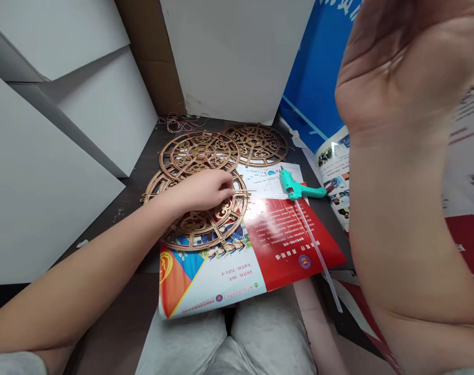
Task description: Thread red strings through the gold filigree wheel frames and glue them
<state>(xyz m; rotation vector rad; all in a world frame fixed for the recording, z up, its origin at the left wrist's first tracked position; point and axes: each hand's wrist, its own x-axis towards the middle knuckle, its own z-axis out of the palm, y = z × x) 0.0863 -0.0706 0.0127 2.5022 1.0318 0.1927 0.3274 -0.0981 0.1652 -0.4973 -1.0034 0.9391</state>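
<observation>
While a raised right hand (401, 67) blurs close to the head camera, its fingers cut off by the frame so their state cannot be told, the left hand (198, 191) reaches across a dark work surface (139, 177). Its curled, bunched fingers (221, 183) press at a laser-cut wooden filigree wheel (206, 234); whether they grip a thin strip there cannot be told. That wheel overlaps a red-and-white printed poster (287, 245), apparently spread as a protective sheet beneath a teal hot glue gun (295, 186), lying within easy reach, a long clear glue stick (319, 255) running toward the near right. A second wheel (200, 153) rests partly over the first, a third wheel (258, 145) beyond it. White foam boards (45, 177) stand left, a blue banner (315, 67) far right, and a tangle of fine wire (178, 123) lies at the far edge.
</observation>
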